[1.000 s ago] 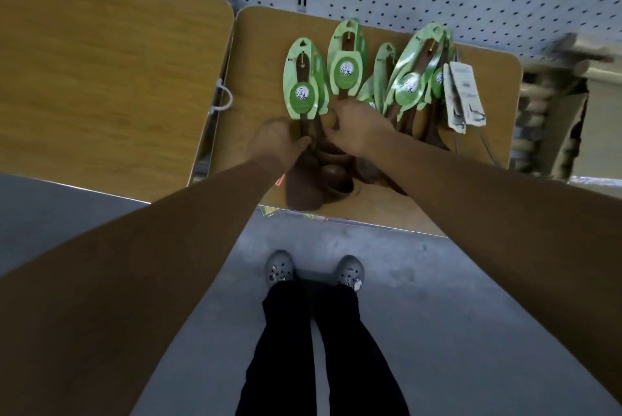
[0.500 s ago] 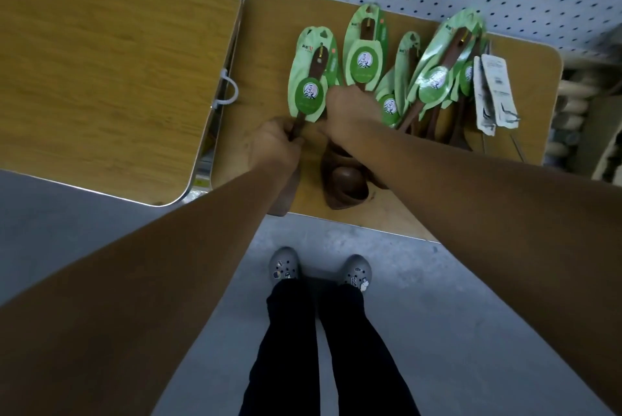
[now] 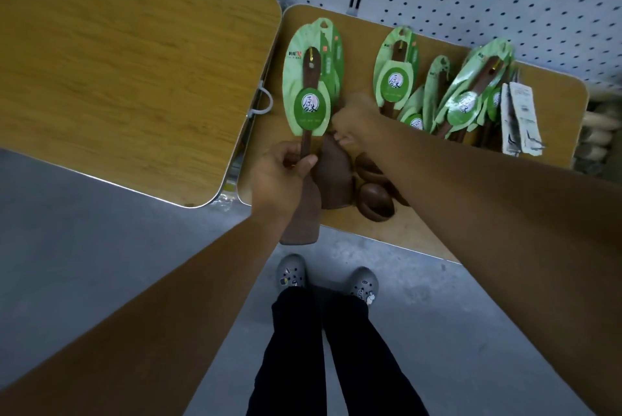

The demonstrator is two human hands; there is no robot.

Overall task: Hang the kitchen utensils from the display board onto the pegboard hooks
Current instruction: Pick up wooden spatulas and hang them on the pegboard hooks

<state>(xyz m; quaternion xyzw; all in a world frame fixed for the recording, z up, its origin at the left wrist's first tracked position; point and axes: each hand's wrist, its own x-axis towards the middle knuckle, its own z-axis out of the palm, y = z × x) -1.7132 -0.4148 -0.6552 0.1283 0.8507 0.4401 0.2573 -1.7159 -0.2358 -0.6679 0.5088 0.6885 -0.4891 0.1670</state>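
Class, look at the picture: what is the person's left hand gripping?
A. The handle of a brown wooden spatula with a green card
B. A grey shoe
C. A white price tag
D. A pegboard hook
A: the left hand curls round the handle of the spatula, just below its green card.

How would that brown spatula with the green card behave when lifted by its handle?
Probably stiff: the spatula juts straight beyond the board though the left hand grips only its handle. Likely light, since a few fingers hold it. Its green card looks thin and may flex.
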